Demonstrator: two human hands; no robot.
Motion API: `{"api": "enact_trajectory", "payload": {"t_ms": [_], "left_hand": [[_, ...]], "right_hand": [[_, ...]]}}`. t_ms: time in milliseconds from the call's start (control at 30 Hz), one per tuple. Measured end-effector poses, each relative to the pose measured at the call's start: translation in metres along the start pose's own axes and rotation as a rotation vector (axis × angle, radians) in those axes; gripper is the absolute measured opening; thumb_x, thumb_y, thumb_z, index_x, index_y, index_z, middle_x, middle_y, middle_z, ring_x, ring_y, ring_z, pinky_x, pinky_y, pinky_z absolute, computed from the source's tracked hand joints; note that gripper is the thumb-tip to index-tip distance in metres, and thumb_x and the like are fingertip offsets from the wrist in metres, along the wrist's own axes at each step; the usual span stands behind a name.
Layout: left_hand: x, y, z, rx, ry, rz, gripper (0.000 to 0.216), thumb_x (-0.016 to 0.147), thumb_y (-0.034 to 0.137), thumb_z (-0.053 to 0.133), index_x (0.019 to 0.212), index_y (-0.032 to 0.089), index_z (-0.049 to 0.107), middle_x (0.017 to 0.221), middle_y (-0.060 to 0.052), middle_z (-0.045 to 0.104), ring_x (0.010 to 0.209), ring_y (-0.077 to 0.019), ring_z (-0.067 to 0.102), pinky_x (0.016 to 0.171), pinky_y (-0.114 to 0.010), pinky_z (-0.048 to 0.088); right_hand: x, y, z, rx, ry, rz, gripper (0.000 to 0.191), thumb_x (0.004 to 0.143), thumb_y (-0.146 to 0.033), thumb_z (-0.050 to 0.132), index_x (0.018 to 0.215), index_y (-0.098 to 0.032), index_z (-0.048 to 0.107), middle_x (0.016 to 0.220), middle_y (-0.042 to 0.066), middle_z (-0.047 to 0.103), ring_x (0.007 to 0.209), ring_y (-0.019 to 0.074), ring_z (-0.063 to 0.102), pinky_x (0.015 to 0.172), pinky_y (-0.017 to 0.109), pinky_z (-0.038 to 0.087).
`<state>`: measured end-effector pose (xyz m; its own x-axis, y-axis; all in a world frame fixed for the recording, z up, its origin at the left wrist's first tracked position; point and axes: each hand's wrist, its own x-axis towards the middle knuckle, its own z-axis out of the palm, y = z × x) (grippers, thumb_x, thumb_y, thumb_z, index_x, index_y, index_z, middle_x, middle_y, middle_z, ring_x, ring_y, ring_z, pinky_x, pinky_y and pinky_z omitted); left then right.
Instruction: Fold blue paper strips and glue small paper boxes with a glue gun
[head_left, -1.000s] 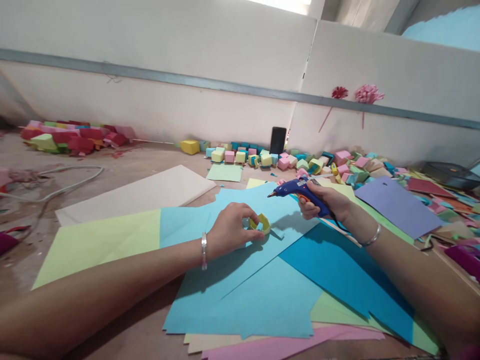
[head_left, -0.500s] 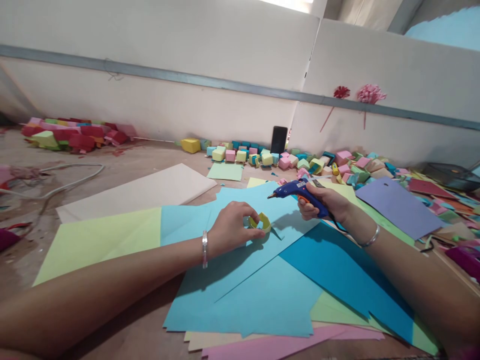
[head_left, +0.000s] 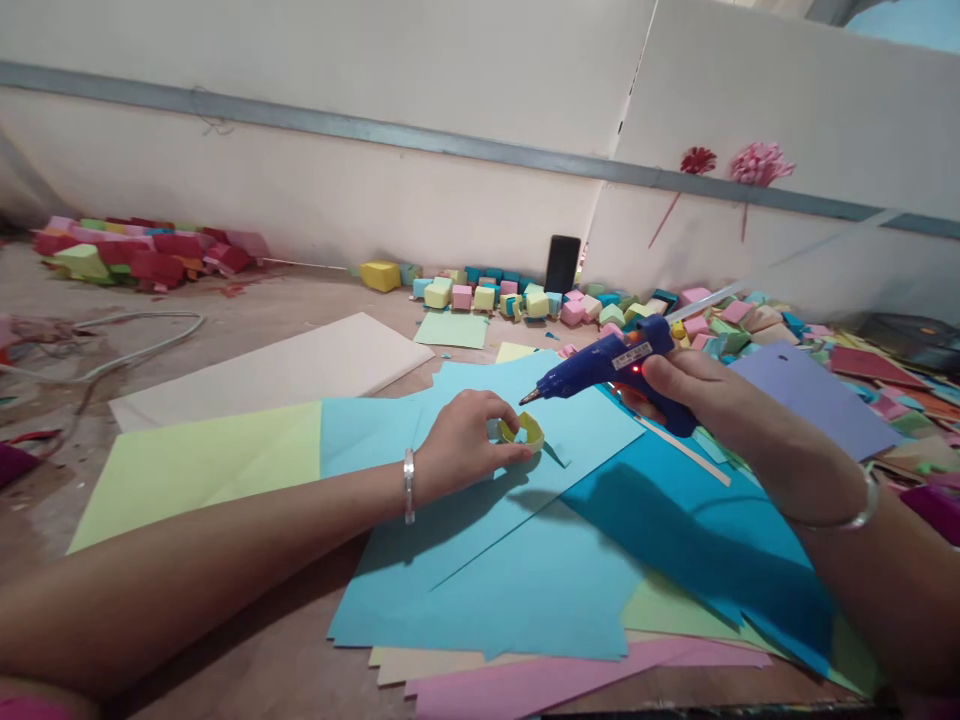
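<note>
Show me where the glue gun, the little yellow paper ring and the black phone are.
glue gun [head_left: 600, 366], head view, on the blue barrel.
paper ring [head_left: 530, 432], head view, on its yellow outer wall.
phone [head_left: 562, 264], head view, on the middle of its dark face, leaning against the wall.

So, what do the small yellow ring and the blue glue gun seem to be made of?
The yellow ring looks like matte paper, a thin strip curled into a loop. The glue gun looks like glossy moulded plastic, with a darker, probably metal, nozzle.
</note>
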<state>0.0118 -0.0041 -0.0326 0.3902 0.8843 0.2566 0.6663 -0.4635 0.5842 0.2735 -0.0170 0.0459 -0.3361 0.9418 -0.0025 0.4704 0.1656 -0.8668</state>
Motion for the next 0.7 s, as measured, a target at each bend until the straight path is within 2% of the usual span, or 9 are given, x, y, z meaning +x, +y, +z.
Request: {"api": "enact_trajectory", "payload": {"t_ms": [133,233,433,600,700], "left_hand": [[0.001,-0.001,0.0,-0.004,0.006,0.011,0.019,0.066,0.033,0.08,0.074,0.021,0.067,0.087,-0.003,0.07,0.086,-0.0225,0.06,0.08,-0.038,0.045],[0.002,0.0,0.0,-0.022,0.011,0.013,0.017,0.068,0.032,0.078,0.072,0.021,0.066,0.085,-0.001,0.07,0.084,-0.021,0.061,0.08,-0.037,0.044],[0.003,0.001,-0.001,-0.055,-0.004,0.001,0.014,0.069,0.029,0.077,0.073,0.02,0.066,0.086,-0.001,0.07,0.085,-0.0209,0.061,0.083,-0.037,0.044],[0.002,0.002,-0.001,-0.054,-0.005,0.011,0.013,0.069,0.028,0.076,0.073,0.021,0.066,0.086,-0.001,0.07,0.086,-0.0209,0.06,0.083,-0.037,0.044],[0.001,0.003,-0.002,-0.056,-0.008,0.023,0.012,0.069,0.027,0.076,0.072,0.021,0.066,0.086,-0.001,0.07,0.085,-0.0206,0.06,0.083,-0.038,0.045]], "right_hand": [[-0.015,-0.014,0.003,-0.405,0.022,-0.103,0.048,0.089,-0.061,0.045,0.074,-0.019,0.062,0.064,0.004,0.057,0.058,0.0155,0.048,0.053,0.029,0.032],[-0.012,-0.012,0.008,-0.578,0.026,-0.168,0.043,0.091,-0.055,0.043,0.075,-0.019,0.059,0.064,0.002,0.057,0.059,0.0152,0.047,0.056,0.029,0.031],[-0.004,-0.008,0.011,-0.644,-0.012,-0.154,0.044,0.092,-0.054,0.039,0.072,-0.018,0.054,0.059,0.0,0.05,0.055,0.0131,0.042,0.055,0.029,0.027],[-0.003,-0.006,0.013,-0.622,-0.032,-0.163,0.041,0.092,-0.052,0.039,0.076,-0.018,0.057,0.063,0.001,0.053,0.059,0.0138,0.045,0.057,0.029,0.028],[-0.001,-0.005,0.016,-0.66,-0.034,-0.167,0.043,0.091,-0.053,0.04,0.069,-0.019,0.053,0.059,0.001,0.05,0.056,0.0133,0.041,0.055,0.029,0.026]]}}
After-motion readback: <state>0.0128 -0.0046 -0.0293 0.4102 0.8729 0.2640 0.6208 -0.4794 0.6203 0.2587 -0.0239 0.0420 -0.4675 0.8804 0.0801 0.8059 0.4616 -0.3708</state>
